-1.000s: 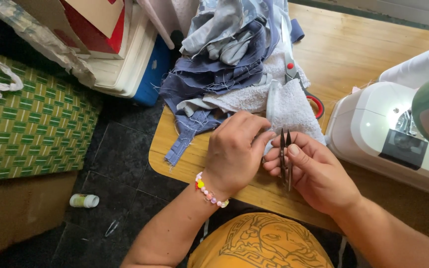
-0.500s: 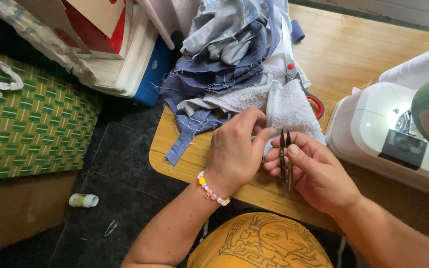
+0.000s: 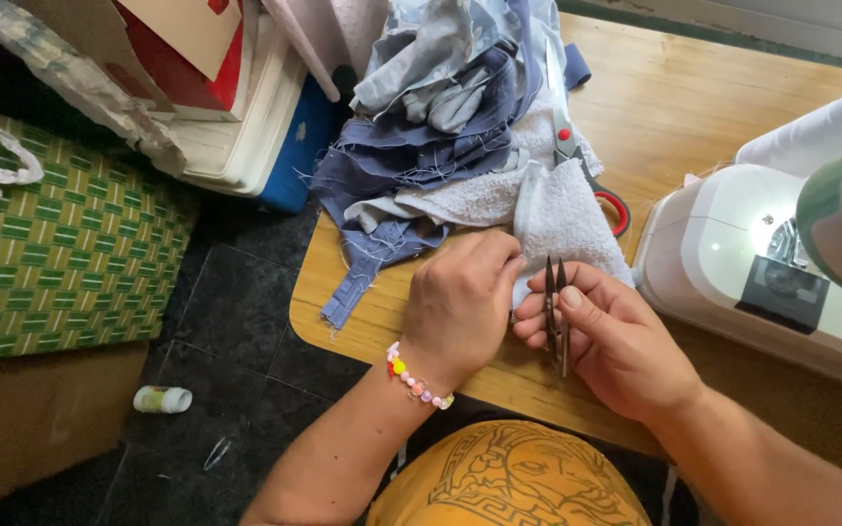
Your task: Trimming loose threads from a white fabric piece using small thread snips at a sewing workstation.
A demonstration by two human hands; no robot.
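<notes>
Hands unmoved: right grips snips.

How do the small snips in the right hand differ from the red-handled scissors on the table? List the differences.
The snips are small, dark and slim, with no loop handles; the red-handled scissors are larger, with red loops and a red pivot. The snips are gripped in the right hand, points away from the person; the scissors lie unheld on the wooden table, blades partly under the fabric pile. Both are cutting tools with metal blades.
</notes>
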